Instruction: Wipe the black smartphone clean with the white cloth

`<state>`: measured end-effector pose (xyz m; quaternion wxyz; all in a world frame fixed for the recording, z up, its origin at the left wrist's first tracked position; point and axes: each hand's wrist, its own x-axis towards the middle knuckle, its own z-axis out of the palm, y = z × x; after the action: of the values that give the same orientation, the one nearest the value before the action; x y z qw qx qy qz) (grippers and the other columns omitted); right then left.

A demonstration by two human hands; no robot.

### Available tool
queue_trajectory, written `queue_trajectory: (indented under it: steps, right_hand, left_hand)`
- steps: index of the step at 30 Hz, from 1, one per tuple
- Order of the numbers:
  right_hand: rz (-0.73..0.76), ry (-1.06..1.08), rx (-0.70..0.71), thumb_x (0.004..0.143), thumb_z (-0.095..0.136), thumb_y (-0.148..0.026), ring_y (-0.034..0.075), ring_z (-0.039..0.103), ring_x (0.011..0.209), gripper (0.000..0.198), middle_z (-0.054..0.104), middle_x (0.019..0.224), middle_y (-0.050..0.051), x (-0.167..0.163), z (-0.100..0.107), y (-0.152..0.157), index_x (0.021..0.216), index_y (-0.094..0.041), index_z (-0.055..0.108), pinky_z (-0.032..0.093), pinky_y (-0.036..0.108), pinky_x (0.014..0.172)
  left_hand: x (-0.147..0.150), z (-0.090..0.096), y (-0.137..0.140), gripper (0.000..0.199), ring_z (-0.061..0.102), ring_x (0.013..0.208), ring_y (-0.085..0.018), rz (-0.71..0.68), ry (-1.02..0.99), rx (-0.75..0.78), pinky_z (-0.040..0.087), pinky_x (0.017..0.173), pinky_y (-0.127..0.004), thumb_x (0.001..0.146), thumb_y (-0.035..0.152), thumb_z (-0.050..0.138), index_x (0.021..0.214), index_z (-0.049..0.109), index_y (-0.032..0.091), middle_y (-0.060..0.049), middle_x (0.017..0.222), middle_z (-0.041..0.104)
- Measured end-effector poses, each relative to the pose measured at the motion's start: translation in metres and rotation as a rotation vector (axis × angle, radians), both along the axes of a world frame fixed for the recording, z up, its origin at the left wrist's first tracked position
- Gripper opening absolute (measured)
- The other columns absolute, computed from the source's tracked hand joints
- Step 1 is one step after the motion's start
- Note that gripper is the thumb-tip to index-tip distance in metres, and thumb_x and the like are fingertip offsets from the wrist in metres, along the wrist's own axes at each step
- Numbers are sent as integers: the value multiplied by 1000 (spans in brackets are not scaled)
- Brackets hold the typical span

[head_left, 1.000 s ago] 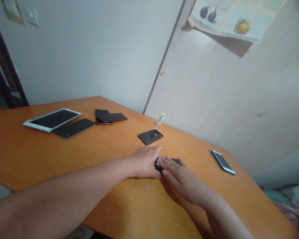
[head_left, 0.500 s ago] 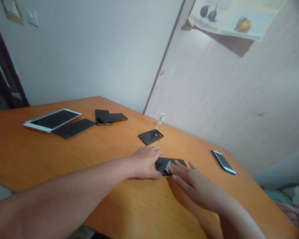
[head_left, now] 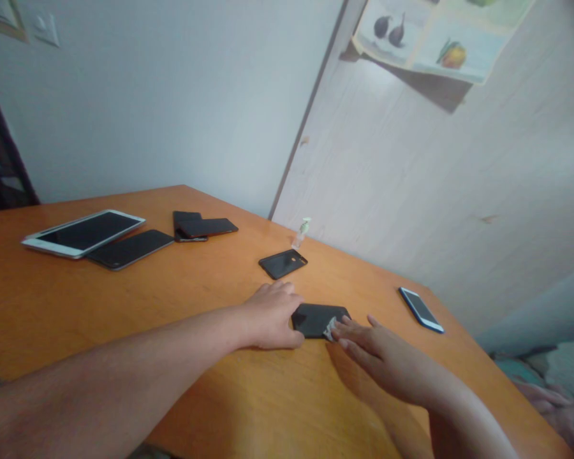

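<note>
A black phone (head_left: 316, 320) lies flat on the wooden table in front of me. My left hand (head_left: 272, 317) grips its left end, fingers along the far edge and thumb at the near side. Under the fingertips of my right hand (head_left: 363, 341) is a crumpled white tissue (head_left: 331, 327), pressed on the phone's right part near the lower edge. Those fingers are fairly straight, and they cover part of the tissue and the phone's right end. Just beyond the phone sits a black phone case (head_left: 283, 263).
A small clear pump bottle (head_left: 300, 234) stands behind the case, near the wall. Far left lie a white tablet (head_left: 86, 233), a dark phone (head_left: 132, 248) touching it, and two stacked black phones (head_left: 208, 227). A blue-edged phone (head_left: 421, 310) rests near the table's (head_left: 277, 395) right edge.
My right hand has slid the tissue slightly right and toward me across the phone. The left hand keeps its grip. The whole view has shifted a little.
</note>
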<state>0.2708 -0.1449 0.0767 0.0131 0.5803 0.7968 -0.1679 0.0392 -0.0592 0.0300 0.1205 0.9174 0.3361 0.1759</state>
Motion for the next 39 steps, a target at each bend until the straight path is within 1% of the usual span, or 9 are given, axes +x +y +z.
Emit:
queue_trajectory:
  steps: [7,9,14,21,27,30,35,37,39]
  right_hand:
    - [-147,-36,122,99,32,-42,27,22,143,50,33,152,6,-1,-26,21,145,-24,39,12,63,113]
    - [-127,-40,106,98,33,-43,27,24,143,50,35,151,6,0,-22,19,145,-25,40,10,63,113]
    - [-46,-1,4,98,31,-50,27,43,133,44,51,140,1,11,0,5,134,-36,53,5,60,116]
    - [-193,-77,151,99,30,-41,27,24,143,50,38,150,6,14,-31,29,144,-22,41,13,62,114]
    - [-70,-41,81,98,32,-46,26,37,137,46,47,144,4,12,-14,13,138,-31,49,13,60,114]
    - [-100,-46,89,99,30,-46,27,38,136,45,52,141,3,18,-13,16,134,-31,53,15,60,114]
    - [-263,-122,171,100,26,-46,31,28,141,50,48,144,10,9,-31,30,135,-22,52,16,64,111]
    - [-226,-93,207,100,24,-49,31,24,142,55,43,147,13,-13,-36,29,138,-19,49,14,63,111]
    - [-110,-10,224,100,20,-49,29,21,143,57,38,150,11,-38,-37,24,142,-19,43,11,60,114]
  left_hand:
    - [-1,0,0,54,52,103,-32,-4,-2,11,43,84,-42,68,63,62,104,65,24,-9,105,58]
    - [-1,-1,-1,52,52,103,-32,4,-2,9,43,85,-42,68,62,62,102,65,23,-9,104,58]
    - [0,-1,0,50,53,101,-31,-1,-4,5,44,85,-41,68,59,64,102,66,23,-9,103,58]
    - [1,-3,1,54,52,105,-32,20,-4,-8,42,89,-42,68,58,64,109,65,24,-9,107,58]
    - [0,-4,1,53,52,104,-31,18,-10,-18,43,89,-42,67,57,65,108,66,24,-9,106,59]
    - [0,-5,2,52,53,104,-31,7,-15,-3,44,88,-43,68,56,64,108,65,24,-9,106,59]
    - [0,-9,4,69,51,112,-34,13,-37,4,42,93,-44,66,56,67,124,54,21,-12,120,58]
    - [0,-11,5,83,48,119,-35,16,-59,-6,40,97,-46,65,58,68,134,43,20,-14,132,53]
    - [0,-14,6,91,45,125,-35,12,-76,-23,38,100,-46,66,58,67,141,33,19,-15,140,47]
